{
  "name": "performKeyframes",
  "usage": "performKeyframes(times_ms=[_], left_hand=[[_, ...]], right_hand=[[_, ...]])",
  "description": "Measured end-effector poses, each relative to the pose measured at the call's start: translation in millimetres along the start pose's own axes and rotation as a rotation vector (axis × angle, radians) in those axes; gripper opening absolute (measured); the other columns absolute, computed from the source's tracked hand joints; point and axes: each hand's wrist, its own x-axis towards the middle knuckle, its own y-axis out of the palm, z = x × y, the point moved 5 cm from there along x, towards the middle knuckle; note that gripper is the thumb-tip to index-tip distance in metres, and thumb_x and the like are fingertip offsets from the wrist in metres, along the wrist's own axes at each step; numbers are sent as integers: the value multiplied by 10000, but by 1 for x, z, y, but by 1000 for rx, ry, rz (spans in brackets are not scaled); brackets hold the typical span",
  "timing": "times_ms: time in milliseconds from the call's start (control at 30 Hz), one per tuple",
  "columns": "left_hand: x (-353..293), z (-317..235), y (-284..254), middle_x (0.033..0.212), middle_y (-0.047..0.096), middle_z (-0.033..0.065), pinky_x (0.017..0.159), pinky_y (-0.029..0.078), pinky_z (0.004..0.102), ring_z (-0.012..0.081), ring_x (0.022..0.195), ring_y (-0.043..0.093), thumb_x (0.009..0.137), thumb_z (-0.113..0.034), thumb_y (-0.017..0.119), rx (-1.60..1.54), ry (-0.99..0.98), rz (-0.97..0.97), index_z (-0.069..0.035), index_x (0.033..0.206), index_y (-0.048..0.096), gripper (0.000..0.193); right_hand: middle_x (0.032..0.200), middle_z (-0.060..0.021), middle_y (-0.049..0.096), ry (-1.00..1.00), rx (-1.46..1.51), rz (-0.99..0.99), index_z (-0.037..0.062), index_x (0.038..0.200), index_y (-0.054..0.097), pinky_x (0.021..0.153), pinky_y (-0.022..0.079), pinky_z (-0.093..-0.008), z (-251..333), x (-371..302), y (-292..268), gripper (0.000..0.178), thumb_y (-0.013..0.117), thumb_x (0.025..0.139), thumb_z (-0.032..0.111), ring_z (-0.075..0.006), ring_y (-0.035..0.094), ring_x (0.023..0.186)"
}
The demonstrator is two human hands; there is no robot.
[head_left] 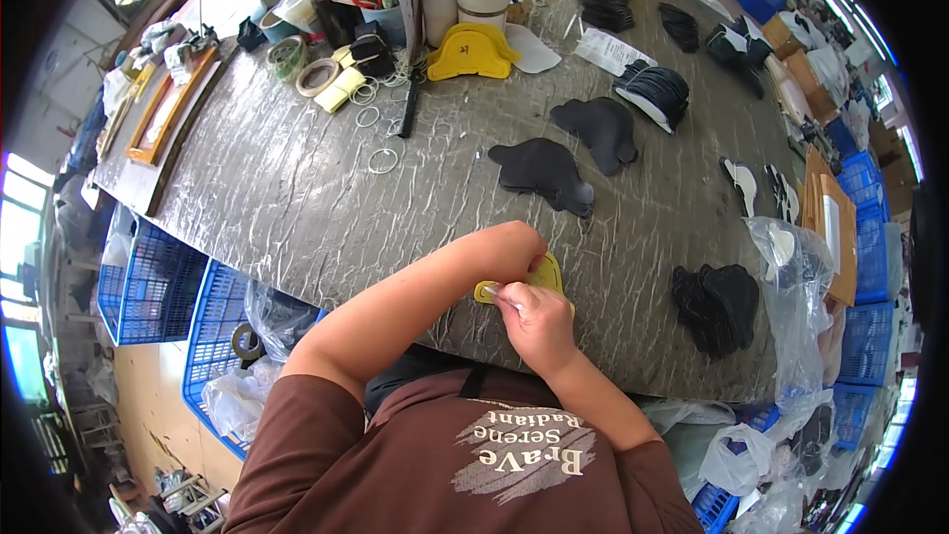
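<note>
Streaky, grey-brown, wrinkled tabletop (297,208) spreads across the workroom. At its near edge, the left hand (520,241) bends over a flat yellow curved piece (549,274), fingers hidden, so its grip cannot be told; the right hand (539,324), fingers closed, pinches a slim pale tool (491,290). Loose steadying or the wrinkles beneath could let the piece skid and the tool slip. Around: crumpled clear plastic sheeting (799,311) rightward, a ragged black stack (716,307), 2 flat black lobed pieces (539,170) obstructing forward reach, and a thin pale ring (370,163).
</note>
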Motion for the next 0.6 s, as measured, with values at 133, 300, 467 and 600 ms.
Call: performKeyframes(times_ms=[133,300,467,600], left_hand=[[1,3,1,802,665,145,674,492,394,323,769,640,629,-153,723,10,-10,3,-57,837,660,238],[0,0,0,814,664,152,681,495,392,322,776,640,641,-135,715,13,11,18,-54,854,661,234],[2,3,2,820,665,155,678,498,391,316,769,643,649,-125,716,-4,-32,41,-41,865,656,239],[-1,0,-1,801,662,158,617,513,362,267,708,666,667,-96,713,-63,-69,78,-21,870,644,227]], right_hand=[[718,-110,652,14,-20,-8,66,822,605,575,488,-389,1,0,1,129,721,767,46,-309,641,647],[723,-111,651,17,-39,-1,61,812,593,573,485,-392,4,0,2,135,720,769,44,-313,639,647],[729,-125,648,61,50,55,50,818,583,583,490,-381,1,-2,2,124,703,791,35,-316,645,666],[692,-125,615,123,67,19,52,804,561,564,474,-407,-12,-8,-6,131,690,784,42,-329,620,642]])
